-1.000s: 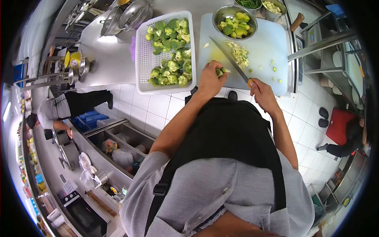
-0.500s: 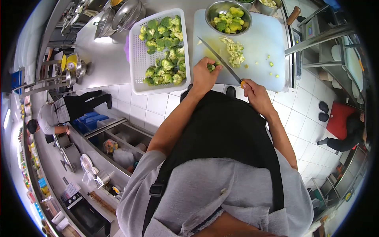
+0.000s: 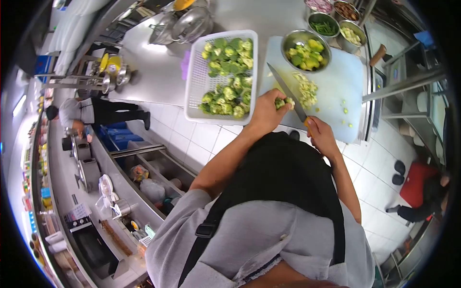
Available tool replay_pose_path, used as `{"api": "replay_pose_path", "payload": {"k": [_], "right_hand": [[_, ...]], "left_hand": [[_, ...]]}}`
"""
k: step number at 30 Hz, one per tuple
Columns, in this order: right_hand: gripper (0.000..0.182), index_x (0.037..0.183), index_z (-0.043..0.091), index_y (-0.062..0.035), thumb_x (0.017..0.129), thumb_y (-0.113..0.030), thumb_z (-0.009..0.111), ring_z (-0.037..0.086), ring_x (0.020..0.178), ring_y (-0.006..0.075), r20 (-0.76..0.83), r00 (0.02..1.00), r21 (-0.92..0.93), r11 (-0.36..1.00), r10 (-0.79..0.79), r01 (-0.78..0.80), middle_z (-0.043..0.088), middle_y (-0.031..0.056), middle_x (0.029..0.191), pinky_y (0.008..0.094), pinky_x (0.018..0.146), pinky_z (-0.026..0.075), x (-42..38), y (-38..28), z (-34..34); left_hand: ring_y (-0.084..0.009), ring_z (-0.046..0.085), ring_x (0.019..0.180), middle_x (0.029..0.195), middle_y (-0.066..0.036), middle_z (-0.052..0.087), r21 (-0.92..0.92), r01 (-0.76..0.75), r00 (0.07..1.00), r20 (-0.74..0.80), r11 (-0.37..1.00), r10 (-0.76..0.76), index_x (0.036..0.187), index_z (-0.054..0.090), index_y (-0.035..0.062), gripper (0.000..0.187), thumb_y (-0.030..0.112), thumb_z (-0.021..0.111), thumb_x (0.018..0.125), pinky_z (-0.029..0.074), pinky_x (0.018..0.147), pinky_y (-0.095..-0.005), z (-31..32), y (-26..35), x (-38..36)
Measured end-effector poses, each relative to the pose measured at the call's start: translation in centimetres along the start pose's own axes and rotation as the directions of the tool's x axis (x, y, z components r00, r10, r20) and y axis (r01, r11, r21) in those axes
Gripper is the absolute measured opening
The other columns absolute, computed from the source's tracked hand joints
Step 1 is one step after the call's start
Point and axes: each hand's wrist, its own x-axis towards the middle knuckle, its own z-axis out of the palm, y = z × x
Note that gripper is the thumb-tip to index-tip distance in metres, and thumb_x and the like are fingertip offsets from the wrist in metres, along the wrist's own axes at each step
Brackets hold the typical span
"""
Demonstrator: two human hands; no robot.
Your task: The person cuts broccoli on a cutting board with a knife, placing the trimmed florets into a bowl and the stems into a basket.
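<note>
My left hand (image 3: 267, 112) is closed around a small broccoli floret (image 3: 287, 103) at the near left edge of the pale cutting board (image 3: 353, 81). In my right hand (image 3: 322, 136) is the yellow handle of a kitchen knife (image 3: 288, 91), its long blade pointing away and to the left, beside the floret. Just right of the blade lies a heap of chopped pale stem pieces (image 3: 308, 91). A metal bowl (image 3: 286, 39) of broccoli florets stands on the board's far side. Left of the board, a white perforated basket (image 3: 188, 108) holds many more florets.
Small metal containers of green pieces (image 3: 323, 26), pale chunks (image 3: 350, 35) and other ingredients stand behind the board. Strainers and metal bowls (image 3: 192, 25) sit at the counter's back left. One person (image 3: 77, 113) stands at the far-left counter; another (image 3: 430, 192) is at the right.
My view has shifted, so the counter appears lower and further right, with more containers showing. The floret in my left hand is turned and shows more. The knife stays in my right hand.
</note>
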Motion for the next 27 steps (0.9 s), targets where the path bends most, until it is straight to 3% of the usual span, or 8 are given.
{"api": "replay_pose_path", "payload": {"k": [3,5,7,10,17,20,25,27], "right_hand": [[0.038,0.124,0.069,0.0000,0.113,-0.030,0.049,0.062,0.068,0.0219,-0.019,1.000,-0.001,1.000,-0.014,0.014,0.065,0.0106,0.074,0.0381,0.069,0.050,0.1,0.9,-0.7],[0.038,0.125,0.069,0.0004,0.113,-0.030,0.049,0.062,0.068,0.0217,-0.041,0.999,-0.010,1.000,0.019,-0.020,0.065,0.0106,0.073,0.0382,0.069,0.050,-0.2,0.8,-1.1],[0.038,0.125,0.069,0.0008,0.113,-0.030,0.049,0.061,0.067,0.0220,-0.043,0.998,-0.026,0.999,0.040,-0.041,0.065,0.0108,0.073,0.0384,0.069,0.050,-0.7,0.9,-1.5],[0.039,0.125,0.069,0.0014,0.113,-0.030,0.049,0.061,0.067,0.0229,-0.060,0.998,-0.037,0.999,0.034,-0.036,0.064,0.0113,0.072,0.0390,0.069,0.050,-0.6,0.6,-1.5],[0.038,0.119,0.069,0.0015,0.113,-0.030,0.049,0.061,0.067,0.0248,-0.062,0.998,-0.068,0.998,-0.004,0.000,0.063,0.0126,0.071,0.0402,0.070,0.050,-0.9,0.0,-1.6],[0.038,0.116,0.068,0.0021,0.113,-0.031,0.049,0.061,0.069,0.0258,-0.061,0.998,-0.074,0.997,-0.016,0.011,0.063,0.0134,0.072,0.0410,0.071,0.050,-1.0,-0.4,-1.7],[0.038,0.113,0.067,0.0032,0.113,-0.031,0.050,0.061,0.070,0.0258,-0.049,0.999,-0.106,0.994,-0.019,0.014,0.063,0.0139,0.074,0.0413,0.072,0.049,-1.1,-0.9,-2.0],[0.038,0.113,0.067,0.0029,0.113,-0.031,0.051,0.061,0.070,0.0257,-0.057,0.997,-0.096,0.995,-0.045,0.039,0.063,0.0136,0.074,0.0412,0.072,0.049,-1.1,-0.4,-1.9]], "left_hand": [[-0.0196,0.071,0.072,0.091,-0.014,0.075,0.105,-0.132,0.961,-0.232,0.986,0.153,0.110,0.071,0.0008,0.027,0.014,0.084,0.090,0.055,0.066,-0.0364,-5.0,-0.8,3.1],[-0.0165,0.070,0.069,0.092,-0.012,0.075,0.072,-0.026,0.922,-0.383,0.997,0.052,0.115,0.070,-0.0026,0.028,0.010,0.081,0.093,0.055,0.064,-0.0356,-7.6,-6.8,6.7],[-0.0179,0.073,0.086,0.104,-0.014,0.075,-0.031,0.335,0.883,-0.340,0.942,-0.325,0.123,0.068,-0.0064,0.033,0.006,0.077,0.094,0.058,0.077,-0.0355,-10.8,-9.6,8.1],[-0.0229,0.071,0.106,0.122,-0.020,0.071,-0.848,0.204,0.801,-0.142,0.490,-0.581,0.129,0.064,-0.0077,0.035,0.005,0.067,0.097,0.057,0.089,-0.0370,-11.7,-10.0,7.9],[-0.0309,0.060,0.138,0.132,-0.018,0.065,-0.948,0.245,0.968,0.227,0.202,-0.105,0.147,0.055,-0.0072,0.050,-0.009,0.048,0.098,0.051,0.119,-0.0431,-9.1,0.2,2.9],[-0.0353,0.056,0.143,0.147,-0.031,0.057,-0.945,0.247,0.969,0.242,0.215,-0.051,0.149,0.052,-0.0081,0.054,-0.008,0.051,0.095,0.048,0.122,-0.0436,-6.3,1.1,1.2],[-0.0343,0.060,0.139,0.144,-0.023,0.061,-0.934,0.356,0.935,0.356,0.042,-0.016,0.147,0.056,-0.0048,0.047,-0.003,0.059,0.100,0.051,0.119,-0.0448,-3.1,1.0,-0.3],[-0.0336,0.063,0.135,0.140,-0.020,0.064,-0.911,0.369,0.928,0.350,0.183,-0.129,0.145,0.058,-0.0048,0.045,-0.001,0.064,0.100,0.053,0.117,-0.0429,-1.3,0.3,-0.9]]}}
